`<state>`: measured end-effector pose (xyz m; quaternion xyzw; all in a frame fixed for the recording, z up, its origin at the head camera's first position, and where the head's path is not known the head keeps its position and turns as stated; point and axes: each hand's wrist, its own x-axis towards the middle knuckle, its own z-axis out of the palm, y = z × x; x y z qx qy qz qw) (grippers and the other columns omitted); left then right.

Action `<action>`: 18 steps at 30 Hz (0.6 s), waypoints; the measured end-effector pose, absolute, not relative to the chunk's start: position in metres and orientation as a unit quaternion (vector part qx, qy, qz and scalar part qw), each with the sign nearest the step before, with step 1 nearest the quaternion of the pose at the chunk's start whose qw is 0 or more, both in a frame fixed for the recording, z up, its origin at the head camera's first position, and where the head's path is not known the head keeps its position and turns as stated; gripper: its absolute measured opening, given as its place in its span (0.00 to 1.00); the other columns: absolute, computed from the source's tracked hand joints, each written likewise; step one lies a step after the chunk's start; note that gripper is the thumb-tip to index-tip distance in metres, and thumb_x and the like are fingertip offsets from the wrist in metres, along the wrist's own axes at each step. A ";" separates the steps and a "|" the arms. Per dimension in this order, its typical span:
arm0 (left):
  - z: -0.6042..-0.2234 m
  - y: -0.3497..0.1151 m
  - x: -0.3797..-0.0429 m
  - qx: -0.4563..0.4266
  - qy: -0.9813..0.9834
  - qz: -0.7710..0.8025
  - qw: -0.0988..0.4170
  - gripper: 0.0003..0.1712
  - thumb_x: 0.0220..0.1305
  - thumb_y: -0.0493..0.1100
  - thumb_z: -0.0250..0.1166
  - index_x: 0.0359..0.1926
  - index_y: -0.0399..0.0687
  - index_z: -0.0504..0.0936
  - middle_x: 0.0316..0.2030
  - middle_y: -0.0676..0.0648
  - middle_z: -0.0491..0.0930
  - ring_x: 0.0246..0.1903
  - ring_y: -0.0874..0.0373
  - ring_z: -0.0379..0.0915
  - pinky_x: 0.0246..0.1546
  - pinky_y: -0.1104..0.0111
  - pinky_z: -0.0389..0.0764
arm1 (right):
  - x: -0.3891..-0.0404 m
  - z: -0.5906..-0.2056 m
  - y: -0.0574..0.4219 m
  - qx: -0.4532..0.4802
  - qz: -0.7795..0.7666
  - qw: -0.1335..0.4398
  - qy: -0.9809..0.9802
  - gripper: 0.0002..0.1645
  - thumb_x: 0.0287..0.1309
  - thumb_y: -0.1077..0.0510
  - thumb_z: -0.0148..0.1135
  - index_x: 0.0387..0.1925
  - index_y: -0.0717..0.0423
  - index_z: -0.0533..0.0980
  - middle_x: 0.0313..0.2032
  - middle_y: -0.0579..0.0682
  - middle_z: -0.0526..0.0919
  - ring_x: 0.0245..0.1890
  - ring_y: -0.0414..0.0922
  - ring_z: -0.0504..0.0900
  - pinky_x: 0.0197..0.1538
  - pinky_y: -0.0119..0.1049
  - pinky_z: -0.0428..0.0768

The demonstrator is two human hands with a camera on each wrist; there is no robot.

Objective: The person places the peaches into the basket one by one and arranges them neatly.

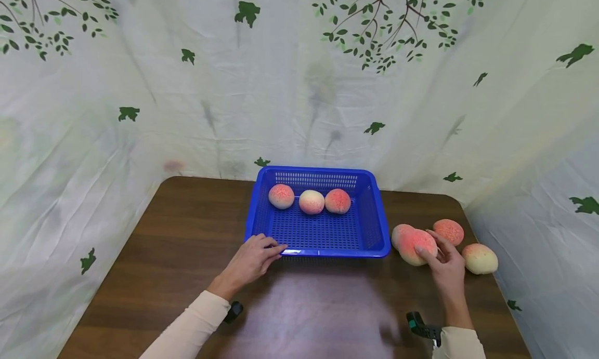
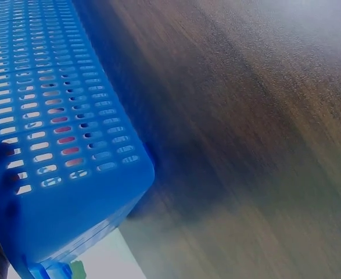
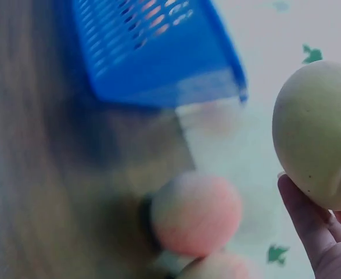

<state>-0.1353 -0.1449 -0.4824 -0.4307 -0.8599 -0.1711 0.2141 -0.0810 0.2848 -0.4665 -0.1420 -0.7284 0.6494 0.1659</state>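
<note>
A blue plastic basket [image 1: 318, 253] with slotted walls sits on the table, three pink-and-cream peaches inside: one at left [image 1: 281, 196], a paler one [image 1: 311, 202] and a redder one [image 1: 338, 201] beside it. My left hand [image 1: 252, 257] grips the near rim at its left corner; the left wrist view shows the basket wall [image 2: 71, 116] and only bits of fingers. To the right of the basket, my right hand [image 1: 449, 268] holds a peach [image 1: 418, 247] between thumb and fingers. The right wrist view shows that peach's pale underside [image 3: 315, 133], apparently off the table.
Around the right hand lie three more peaches: one partly hidden behind the held one [image 1: 400, 235], a red one [image 1: 448, 231] and a yellowish one [image 1: 480, 258] near the table's right edge. The brown table [image 1: 196, 218] meets a leaf-printed cloth [image 1: 290, 89] behind.
</note>
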 end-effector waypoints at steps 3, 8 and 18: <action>-0.482 -0.144 -0.135 -0.426 -0.865 -0.174 0.201 0.14 0.53 0.38 0.72 0.43 0.46 0.88 0.32 0.50 0.81 0.29 0.56 0.69 0.30 0.66 0.70 | -0.089 -0.456 0.279 -0.113 0.641 0.164 -0.741 0.27 0.56 0.67 0.67 0.58 0.65 0.73 0.47 0.39 0.78 0.43 0.35 0.78 0.42 0.20 0.75; -0.481 -0.143 -0.134 -0.418 -0.872 -0.173 0.184 0.15 0.52 0.37 0.73 0.44 0.47 0.88 0.33 0.51 0.82 0.29 0.57 0.69 0.31 0.67 0.69 | -0.106 -0.443 0.264 -0.058 0.647 0.156 -0.744 0.27 0.55 0.68 0.67 0.57 0.69 0.72 0.45 0.38 0.80 0.42 0.35 0.79 0.42 0.22 0.77; -0.480 -0.143 -0.134 -0.417 -0.872 -0.179 0.184 0.15 0.52 0.38 0.73 0.44 0.48 0.88 0.32 0.51 0.81 0.28 0.57 0.68 0.31 0.66 0.69 | -0.135 -0.427 0.226 -0.022 0.632 0.096 -0.769 0.30 0.58 0.58 0.68 0.61 0.60 0.70 0.52 0.49 0.78 0.46 0.37 0.79 0.46 0.26 0.77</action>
